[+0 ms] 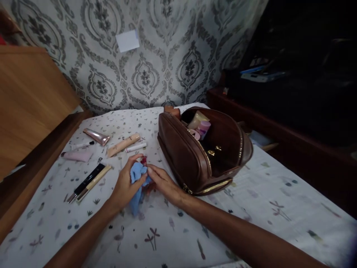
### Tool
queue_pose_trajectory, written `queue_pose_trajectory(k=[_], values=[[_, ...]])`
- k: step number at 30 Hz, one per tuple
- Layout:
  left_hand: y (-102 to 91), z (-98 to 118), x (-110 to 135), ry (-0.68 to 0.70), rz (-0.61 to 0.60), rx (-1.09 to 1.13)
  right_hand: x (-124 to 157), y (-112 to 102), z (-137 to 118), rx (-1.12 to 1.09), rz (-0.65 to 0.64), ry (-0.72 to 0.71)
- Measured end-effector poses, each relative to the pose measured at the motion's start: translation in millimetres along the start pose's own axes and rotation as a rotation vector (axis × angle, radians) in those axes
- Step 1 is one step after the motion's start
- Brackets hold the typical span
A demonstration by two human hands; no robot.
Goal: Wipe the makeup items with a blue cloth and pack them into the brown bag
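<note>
We are seeing a brown bag (180, 147) standing with its top unzipped and gaping. Inside, near its far end, a lilac container (204, 126) is leaning beside a pale yellowish tube (196, 121), and a pink round piece (195, 134) is showing just below them. Two small gold-coloured pieces (211, 152) are gleaming lower in the dark interior; we are not managing to tell what they are.

Left of the bag, we are holding a small red item (144, 160) between both hands. It is poking up above the grip, at the fingertips. Our left hand (126, 184) is clamping a bunched blue cloth (135, 203), its thumb pressing on the folds and its index finger reaching up to the red item. Our right hand (166, 185) is pinching the red item's lower part, its fingers partly hiding the contact.

The cloth is hanging in soft creases beneath. The bag is showing smooth, leathery sides and gold-toothed zips. On the printed white sheet (184, 247), a shiny rose tube (96, 136), a matte pink tube (78, 155), a long beige tube (123, 145) and a slim white stick (136, 147) are lying near a black-handled brush (89, 179) and a gold-handled brush (96, 181).
</note>
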State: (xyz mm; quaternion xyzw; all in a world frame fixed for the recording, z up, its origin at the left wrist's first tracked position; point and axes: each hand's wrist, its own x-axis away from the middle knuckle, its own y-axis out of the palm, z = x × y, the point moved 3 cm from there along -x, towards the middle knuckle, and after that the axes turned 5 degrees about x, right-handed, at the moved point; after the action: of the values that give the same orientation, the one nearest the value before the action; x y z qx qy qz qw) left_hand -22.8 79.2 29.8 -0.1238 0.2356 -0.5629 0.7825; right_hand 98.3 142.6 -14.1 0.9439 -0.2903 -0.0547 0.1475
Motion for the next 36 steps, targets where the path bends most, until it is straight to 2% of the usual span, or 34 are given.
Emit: queue_pose_trajectory(k=[4, 9, 14, 18, 21, 25, 28, 31, 36], values=[[-7.4, -7.3, 3.4, 0.008, 0.038, 0.039, 2.0, 3.3, -1.3, 0.078, -0.046, 0.011], [-11.3, -4.2, 5.8, -0.002, 0.108, 0.089, 6.2, 7.9, -0.2, 0.151, -0.113, 0.030], [-16.9, -12.8, 4.6, -0.246, 0.162, 0.245, 8.2, 7.4, 1.3, 0.244, -0.105, -0.019], [-16.3, -23.0, 5.5, -0.480, 0.053, 0.385, 11.4, 2.5, -6.0, 0.644, -0.004, -0.183], [-14.8, -23.2, 6.1, -0.570, 0.004, 0.449, 13.0, 1.6, -8.0, 0.775, 0.019, -0.225], [-9.4, -20.4, 4.5, -0.490, -0.033, 0.547, 10.8, 1.2, -3.8, 0.649, 0.023, -0.173], [-5.2, -24.8, 4.7, -0.442, 0.018, 0.554, 8.0, 0.3, 0.3, 0.436, 0.020, -0.069], [-4.3, -27.1, 3.7, -0.307, 0.062, 0.476, 7.4, 1.2, -1.7, 0.308, -0.023, -0.037], [-11.1, -20.3, 3.8, -0.051, 0.172, 0.251, 9.6, 2.0, -10.1, 0.313, -0.066, -0.051]])
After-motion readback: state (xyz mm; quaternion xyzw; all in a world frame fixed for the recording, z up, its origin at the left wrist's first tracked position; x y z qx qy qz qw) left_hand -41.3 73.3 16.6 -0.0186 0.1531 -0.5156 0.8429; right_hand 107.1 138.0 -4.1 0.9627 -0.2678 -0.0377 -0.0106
